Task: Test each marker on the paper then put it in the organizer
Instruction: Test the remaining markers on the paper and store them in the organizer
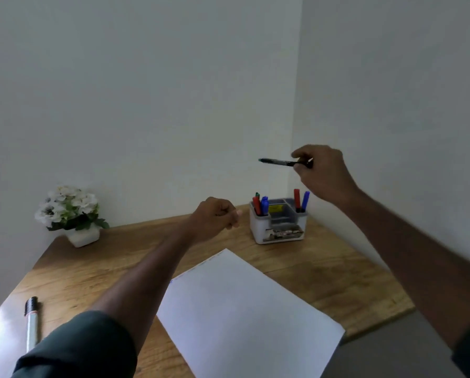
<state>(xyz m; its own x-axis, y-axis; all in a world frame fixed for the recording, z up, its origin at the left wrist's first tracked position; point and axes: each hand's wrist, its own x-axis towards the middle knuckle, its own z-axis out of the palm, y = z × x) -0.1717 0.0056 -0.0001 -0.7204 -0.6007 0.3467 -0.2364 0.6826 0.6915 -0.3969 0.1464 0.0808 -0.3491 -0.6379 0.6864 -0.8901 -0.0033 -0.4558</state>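
Right hand (321, 173) is pinching a dark marker (279, 162) above the organizer (279, 226) — five markers already standing inside. Left hand (217, 214) is curling empty. One marker (31, 323) is lying untested on the worktop (324, 268); paper (242, 309) looks blank.

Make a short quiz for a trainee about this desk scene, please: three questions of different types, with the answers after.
1. True or false: the right hand holds a marker in the air above the organizer.
2. Multiple choice: where is the flower pot? A) on the paper B) at the far left of the desk C) inside the organizer
3. Fill in: the marker still lying on the desk is near the ____ front edge.

Key
1. True.
2. B.
3. Left; it lies apart from the paper, and the left hand, fingers curled, grips nothing visible.
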